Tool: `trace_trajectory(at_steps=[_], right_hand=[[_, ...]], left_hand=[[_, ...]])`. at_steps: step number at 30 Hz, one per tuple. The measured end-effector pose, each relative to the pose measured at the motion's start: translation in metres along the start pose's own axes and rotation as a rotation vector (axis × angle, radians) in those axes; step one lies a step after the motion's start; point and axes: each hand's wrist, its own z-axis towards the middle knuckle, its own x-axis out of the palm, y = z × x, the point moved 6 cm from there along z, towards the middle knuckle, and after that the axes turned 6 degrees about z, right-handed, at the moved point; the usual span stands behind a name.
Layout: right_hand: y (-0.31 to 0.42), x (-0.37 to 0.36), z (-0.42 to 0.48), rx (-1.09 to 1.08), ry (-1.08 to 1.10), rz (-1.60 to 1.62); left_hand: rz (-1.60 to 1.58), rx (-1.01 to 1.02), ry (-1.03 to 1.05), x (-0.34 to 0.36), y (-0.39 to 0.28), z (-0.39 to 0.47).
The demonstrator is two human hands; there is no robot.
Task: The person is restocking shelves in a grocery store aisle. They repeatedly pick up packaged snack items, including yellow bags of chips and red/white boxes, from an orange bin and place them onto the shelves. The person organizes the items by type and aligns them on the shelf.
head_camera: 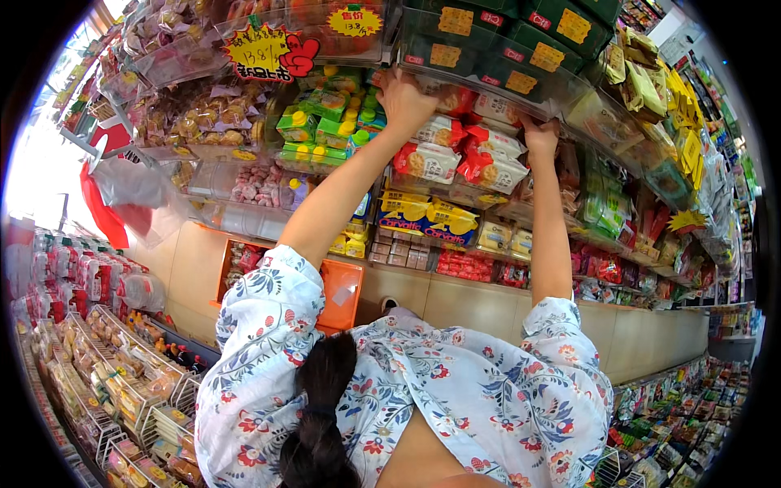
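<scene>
Both my arms stretch up to a stocked shop shelf. My left hand (407, 102) is at the lower left edge of a clear plastic bin (476, 64) that holds dark green boxes (454, 21). Its fingers are partly hidden under that edge. My right hand (540, 137) is raised to the bin's lower right edge, with its fingertips also out of sight. I cannot tell whether either hand grips the bin or something behind it. Red-and-white biscuit packs (427, 161) stand in rows between my forearms, one tier below. Yellow-and-blue biscuit packs (451, 222) sit under them.
Left of my left hand are green juice cartons (329, 131) with coloured caps and wrapped pastries (213, 116). An orange crate (341, 293) stands on the tiled floor (403, 287) by my feet. Wire racks of packaged bread (116, 378) are behind at left, snack shelves (677, 421) at right.
</scene>
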Motion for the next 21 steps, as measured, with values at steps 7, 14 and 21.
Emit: trace_trajectory(at_steps=[7,14,21], right_hand=[[-0.015,-0.011,0.007,-0.134,0.022,0.012],[0.032,-0.032,-0.176,-0.725,-0.098,-0.165],[-0.008,0.128,-0.349,-0.353,1.073,-0.023]], left_hand=[[0.211,-0.023,0.035,0.013,0.002,0.009],[-0.136,0.226,-0.050,-0.069,0.026,-0.077],[0.035,-0.171,0.053,-0.150,0.165,-0.304]])
